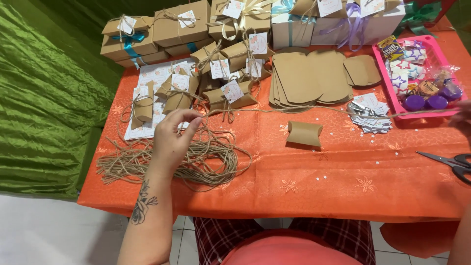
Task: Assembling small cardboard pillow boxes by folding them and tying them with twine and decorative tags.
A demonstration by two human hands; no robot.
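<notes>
**Twine drawn taut across the desk, one pillow box set apart**

Obs. 1: Left hand (172,139) is raised over the loose coil of jute twine (196,159) at the near-left of the desk (314,189). Fingers pinched together on a strand; the strand (294,110) runs in a nearly straight line rightward across the orange cloth. Pinching above the coil probably lets one length pay out without dragging the whole tangle.

Obs. 2: Right hand (462,119) sits at the frame's right edge, mostly cut off. The strand heads toward it, but I cannot tell whether its fingers are closed on it.

Obs. 3: One folded kraft pillow box (304,133), untied, lies alone just near-side of the strand, mid-desk, likely placed within reach of both hands.

Obs. 4: Supplies appear grouped by stage: flat box blanks (306,78) stacked behind it; paper tags (370,114) piled to the right; pink tray (381,73) of sweets far right; tied, tagged boxes (216,81) at back-left. Scissors (451,162) lie shut near the right edge, beside the right hand.
</notes>
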